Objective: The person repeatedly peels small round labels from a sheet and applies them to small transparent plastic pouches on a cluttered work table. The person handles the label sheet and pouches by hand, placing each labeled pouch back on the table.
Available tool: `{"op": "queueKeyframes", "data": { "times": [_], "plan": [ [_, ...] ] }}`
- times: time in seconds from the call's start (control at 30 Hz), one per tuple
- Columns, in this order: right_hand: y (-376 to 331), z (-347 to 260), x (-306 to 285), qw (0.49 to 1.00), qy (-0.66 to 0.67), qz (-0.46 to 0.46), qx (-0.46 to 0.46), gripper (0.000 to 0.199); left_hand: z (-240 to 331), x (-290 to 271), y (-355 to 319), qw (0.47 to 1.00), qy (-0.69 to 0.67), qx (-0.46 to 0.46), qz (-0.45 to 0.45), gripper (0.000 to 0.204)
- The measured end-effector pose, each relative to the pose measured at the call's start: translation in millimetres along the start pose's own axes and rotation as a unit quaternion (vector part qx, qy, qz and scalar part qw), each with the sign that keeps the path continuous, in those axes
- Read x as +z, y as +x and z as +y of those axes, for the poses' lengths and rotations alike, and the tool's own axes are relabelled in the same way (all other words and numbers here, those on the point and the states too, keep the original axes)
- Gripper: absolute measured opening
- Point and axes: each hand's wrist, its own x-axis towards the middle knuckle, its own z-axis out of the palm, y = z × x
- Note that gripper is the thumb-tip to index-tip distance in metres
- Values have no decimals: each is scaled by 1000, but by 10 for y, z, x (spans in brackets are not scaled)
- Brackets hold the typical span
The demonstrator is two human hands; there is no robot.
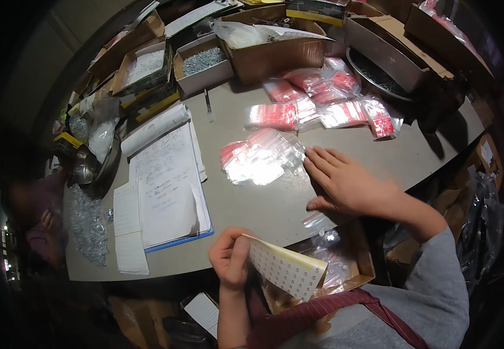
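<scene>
My left hand (231, 256), near the front table edge, pinches a folded sheet of labels (287, 269) with rows of small printed marks and a yellowish edge. My right hand (345, 183) lies palm down over the tabletop with its fingers stretched out. Just beyond its fingertips spreads a loose pile of small clear plastic bags (261, 160) with red parts. By the right thumb, at the table edge, there is another clear bag (317, 222). Below that edge, a cardboard box (365, 256) holds clear bags with small parts, partly hidden by the label sheet.
Bundles of red-and-clear bags (345, 113) lie farther back. Left of centre are a blue clipboard (179, 241) with papers and a pen (208, 106). Boxes of small metal parts (204, 61) line the back, beside a dark-filled bowl (374, 72). Metal parts (87, 227) heap at left, near another person (39, 227).
</scene>
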Motion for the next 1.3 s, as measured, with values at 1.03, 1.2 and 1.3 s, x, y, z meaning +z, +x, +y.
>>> {"op": "queueKeyframes", "data": {
  "times": [1.03, 1.2, 1.3],
  "plan": [
    [-591, -341, -97, 908, 407, 98, 8, 32, -103, 42, 13, 988, 152, 18, 9, 15],
    [-419, -513, 11, 879, 465, 102, 40, 42, -45, 95, 45, 995, 91, -35, 18, 14],
    [-361, -524, 150, 859, 489, 146, 33, 36, 51, 107, 73, 995, 46, -81, -33, 14]
  ]
}}
